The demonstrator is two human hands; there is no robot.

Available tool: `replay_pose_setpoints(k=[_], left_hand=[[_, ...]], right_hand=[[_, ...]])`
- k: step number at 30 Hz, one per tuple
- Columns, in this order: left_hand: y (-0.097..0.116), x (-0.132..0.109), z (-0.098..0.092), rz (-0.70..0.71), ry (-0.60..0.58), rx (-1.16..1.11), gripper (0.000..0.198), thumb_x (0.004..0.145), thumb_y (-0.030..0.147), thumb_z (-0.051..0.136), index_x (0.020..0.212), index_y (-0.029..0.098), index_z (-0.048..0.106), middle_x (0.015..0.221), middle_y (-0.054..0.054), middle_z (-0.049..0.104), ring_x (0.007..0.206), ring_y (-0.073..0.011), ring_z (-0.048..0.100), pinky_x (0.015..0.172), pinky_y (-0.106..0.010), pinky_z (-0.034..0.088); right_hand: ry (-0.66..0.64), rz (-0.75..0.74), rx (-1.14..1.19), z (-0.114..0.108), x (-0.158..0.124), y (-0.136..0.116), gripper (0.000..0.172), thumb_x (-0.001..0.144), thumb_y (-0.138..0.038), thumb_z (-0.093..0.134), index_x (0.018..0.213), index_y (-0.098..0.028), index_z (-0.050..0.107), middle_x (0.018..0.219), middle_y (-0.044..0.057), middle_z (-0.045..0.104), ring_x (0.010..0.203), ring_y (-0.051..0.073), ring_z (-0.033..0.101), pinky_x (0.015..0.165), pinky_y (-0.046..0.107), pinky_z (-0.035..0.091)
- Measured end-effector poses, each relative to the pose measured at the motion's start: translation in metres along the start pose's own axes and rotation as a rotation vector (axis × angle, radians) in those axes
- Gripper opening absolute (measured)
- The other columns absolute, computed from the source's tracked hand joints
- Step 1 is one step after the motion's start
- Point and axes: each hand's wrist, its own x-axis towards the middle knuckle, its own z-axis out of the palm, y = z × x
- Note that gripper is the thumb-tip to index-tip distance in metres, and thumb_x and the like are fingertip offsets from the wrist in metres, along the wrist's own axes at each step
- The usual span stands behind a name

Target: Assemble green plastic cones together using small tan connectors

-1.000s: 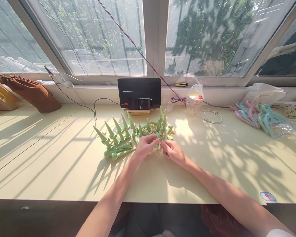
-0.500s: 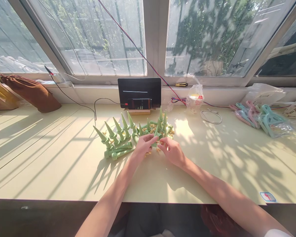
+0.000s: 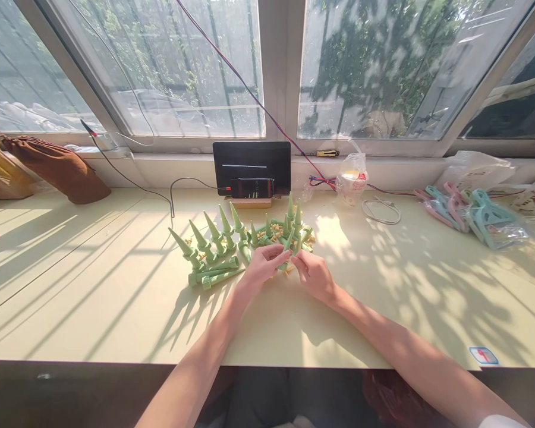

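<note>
My left hand is closed around a green plastic spike, whose pointed tip sticks up past the thumb. My right hand is pinched closed right beside it, fingertips almost meeting the left ones; what they hold is hidden or too small to name. Behind both hands lies a pile of small tan pieces, with more green spikes among them. To the left, a row of collared green spikes points up and leans left. In front of that row, green tube-like parts lie flat.
A black tablet with a phone before it stands by the window. Right of it are a plastic-wrapped cup, a coiled white cable and pastel plastic clips. A brown pouch rests at left.
My right fingertips have drawn together and risen slightly toward the left hand. The spike in my left hand has shifted a little to the right.
</note>
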Motion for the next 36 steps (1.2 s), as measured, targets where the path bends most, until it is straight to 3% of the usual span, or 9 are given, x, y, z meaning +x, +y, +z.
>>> replay_pose_setpoints(k=[5, 10, 16, 19, 21, 24, 29, 36], left_hand=[[-0.001, 0.000, 0.000, 0.034, -0.017, 0.032, 0.044, 0.073, 0.057, 0.074, 0.091, 0.018, 0.076, 0.075, -0.002, 0.060, 0.056, -0.0073, 0.038, 0.045, -0.022, 0.023], [-0.001, 0.000, 0.001, 0.040, 0.004, 0.070, 0.048, 0.072, 0.054, 0.077, 0.100, 0.015, 0.075, 0.059, 0.003, 0.045, 0.051, -0.0061, 0.031, 0.043, -0.021, 0.023], [0.001, -0.001, 0.004, 0.084, -0.030, 0.096, 0.042, 0.077, 0.055, 0.072, 0.091, 0.016, 0.075, 0.075, -0.004, 0.060, 0.055, -0.0071, 0.038, 0.042, -0.019, 0.025], [0.000, 0.000, 0.002, 0.052, 0.014, 0.088, 0.042, 0.077, 0.057, 0.070, 0.089, 0.017, 0.073, 0.082, -0.006, 0.062, 0.058, -0.0081, 0.042, 0.042, -0.019, 0.027], [-0.002, 0.001, 0.000, 0.016, 0.065, 0.072, 0.043, 0.075, 0.058, 0.072, 0.087, 0.017, 0.073, 0.083, -0.005, 0.063, 0.056, -0.0076, 0.042, 0.042, -0.019, 0.027], [-0.003, 0.003, -0.002, -0.036, 0.125, 0.010, 0.044, 0.069, 0.057, 0.076, 0.084, 0.016, 0.072, 0.079, -0.004, 0.062, 0.054, -0.0067, 0.041, 0.043, -0.019, 0.027], [-0.003, 0.005, -0.004, -0.068, 0.153, -0.037, 0.043, 0.065, 0.055, 0.080, 0.083, 0.017, 0.072, 0.078, -0.003, 0.061, 0.056, -0.0069, 0.041, 0.043, -0.019, 0.026], [-0.001, 0.002, -0.003, -0.040, 0.138, 0.049, 0.041, 0.069, 0.056, 0.076, 0.083, 0.018, 0.072, 0.081, -0.004, 0.062, 0.059, -0.0090, 0.044, 0.044, -0.019, 0.032]], right_hand=[[0.000, 0.006, 0.035, -0.001, 0.000, -0.002, 0.035, 0.102, -0.037, 0.034, 0.069, -0.023, 0.033, 0.060, -0.004, 0.039, 0.052, 0.013, 0.034, 0.054, 0.027, 0.031], [0.009, 0.103, 0.120, -0.001, 0.001, -0.005, 0.040, 0.101, -0.045, 0.034, 0.067, -0.023, 0.030, 0.055, -0.005, 0.035, 0.049, 0.012, 0.033, 0.051, 0.027, 0.030], [0.034, 0.151, 0.155, 0.000, 0.003, -0.005, 0.045, 0.099, -0.048, 0.039, 0.062, -0.023, 0.033, 0.053, -0.005, 0.034, 0.049, 0.012, 0.033, 0.051, 0.027, 0.030], [0.045, 0.162, 0.176, -0.001, 0.003, -0.007, 0.040, 0.098, -0.046, 0.044, 0.066, -0.021, 0.045, 0.057, -0.003, 0.045, 0.051, 0.012, 0.040, 0.052, 0.027, 0.034], [0.038, 0.150, 0.199, -0.002, 0.003, -0.008, 0.030, 0.098, -0.043, 0.047, 0.082, -0.019, 0.057, 0.067, 0.000, 0.058, 0.053, 0.013, 0.048, 0.055, 0.027, 0.040], [0.022, 0.074, 0.163, -0.001, 0.003, -0.005, 0.024, 0.096, -0.037, 0.051, 0.105, -0.017, 0.062, 0.086, 0.006, 0.068, 0.058, 0.014, 0.057, 0.060, 0.028, 0.046], [0.003, -0.027, 0.031, 0.004, 0.003, 0.005, 0.021, 0.097, -0.028, 0.050, 0.110, -0.018, 0.064, 0.096, 0.009, 0.070, 0.071, 0.018, 0.063, 0.067, 0.030, 0.049], [-0.076, -0.054, -0.073, 0.002, 0.003, 0.006, 0.016, 0.096, -0.023, 0.051, 0.107, -0.020, 0.063, 0.090, 0.007, 0.067, 0.072, 0.018, 0.061, 0.067, 0.029, 0.047]])
